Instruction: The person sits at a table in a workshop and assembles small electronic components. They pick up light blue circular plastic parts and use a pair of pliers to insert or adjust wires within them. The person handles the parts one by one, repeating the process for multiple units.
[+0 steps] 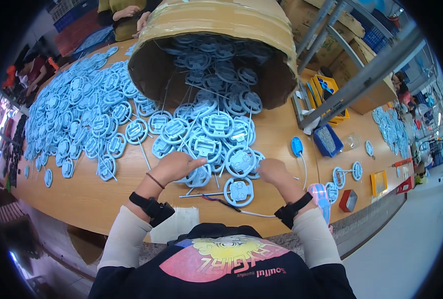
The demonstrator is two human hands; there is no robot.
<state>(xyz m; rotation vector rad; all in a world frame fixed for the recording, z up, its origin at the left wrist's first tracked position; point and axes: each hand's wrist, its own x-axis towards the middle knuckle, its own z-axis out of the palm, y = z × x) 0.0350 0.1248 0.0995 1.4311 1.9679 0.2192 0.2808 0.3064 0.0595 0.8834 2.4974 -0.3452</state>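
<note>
My left hand (179, 167) reaches the near edge of a heap of light blue, steering-wheel-shaped plastic parts (205, 145). Its thumb points right, and its curled fingers seem to grip a wheel-shaped part (199, 176) just below. My right hand (272, 171) is closed at the heap's right side, beside another ring; what its fingers hold, if anything, is hidden. Between the hands and nearer to me lies a single wheel-shaped part (239, 192) with a face-like relief. A thin rod and dark and white wires lie beside it.
A big cardboard drum (216, 20) lies tipped toward me with more parts inside. A wide heap (77, 104) covers the table's left. To the right are a blue bin (327, 140), yellow trays (378, 183), a metal frame (366, 74) and a blue oval piece with a cable (297, 146).
</note>
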